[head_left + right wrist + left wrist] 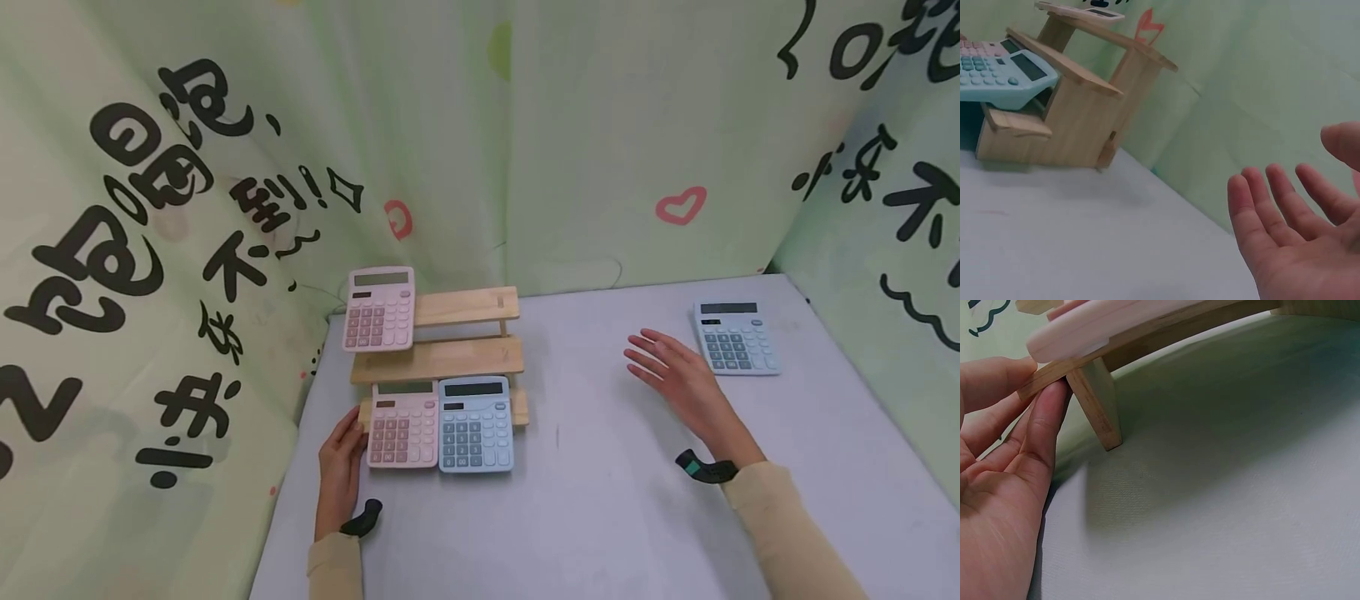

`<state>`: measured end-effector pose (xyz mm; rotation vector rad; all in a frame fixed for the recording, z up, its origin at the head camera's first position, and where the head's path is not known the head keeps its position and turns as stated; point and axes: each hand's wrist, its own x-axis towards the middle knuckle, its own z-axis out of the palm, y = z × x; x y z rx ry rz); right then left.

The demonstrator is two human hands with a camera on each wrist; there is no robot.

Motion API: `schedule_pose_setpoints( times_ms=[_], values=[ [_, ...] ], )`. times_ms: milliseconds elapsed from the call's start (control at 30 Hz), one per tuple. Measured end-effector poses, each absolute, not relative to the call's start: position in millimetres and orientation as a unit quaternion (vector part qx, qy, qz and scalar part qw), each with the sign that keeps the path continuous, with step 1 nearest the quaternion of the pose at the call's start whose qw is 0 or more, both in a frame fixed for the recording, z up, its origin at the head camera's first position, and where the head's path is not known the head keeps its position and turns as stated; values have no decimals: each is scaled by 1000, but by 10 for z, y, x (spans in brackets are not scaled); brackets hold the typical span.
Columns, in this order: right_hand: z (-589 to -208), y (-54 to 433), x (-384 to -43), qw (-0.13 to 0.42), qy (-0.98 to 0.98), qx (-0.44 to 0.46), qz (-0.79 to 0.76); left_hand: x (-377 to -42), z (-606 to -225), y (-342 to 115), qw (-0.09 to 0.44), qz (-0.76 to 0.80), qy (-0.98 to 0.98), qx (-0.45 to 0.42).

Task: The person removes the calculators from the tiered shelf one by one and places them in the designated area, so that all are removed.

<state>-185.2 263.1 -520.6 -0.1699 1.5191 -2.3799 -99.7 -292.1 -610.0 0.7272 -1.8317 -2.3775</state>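
Note:
A tiered wooden rack (438, 360) stands on the left side of the table. My left hand (343, 460) pinches the left end of its lowest shelf between thumb and fingers, as the left wrist view shows. On that lowest tier a pink calculator (403, 427) and a blue calculator (476, 425) lean side by side. Another pink calculator (379, 310) sits at the left of the top tier. My right hand (686, 390) hovers over the table with loosely extended fingers, holding nothing. Just beyond it, a second blue calculator (738, 338) lies on the table.
The white tabletop (585, 500) ends at the back against a pale green curtain (585, 150) with black lettering. Curtains also hang along the left and right sides. A dark band (707, 468) is on the right wrist, and another (362, 518) on the left.

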Motion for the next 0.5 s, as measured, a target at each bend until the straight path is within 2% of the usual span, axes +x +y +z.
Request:
schedule_pose_setpoints(
  times_ms=[167,500],
  values=[
    [-5135,2449,-1951,211,518,-73,-826,-1002,-6094,-2916,33,-771,-592,232],
    [-5082,2046,-1994,284,451,-82,-842,-990,-6099,-2922,28,-789,-574,220]
  ],
)
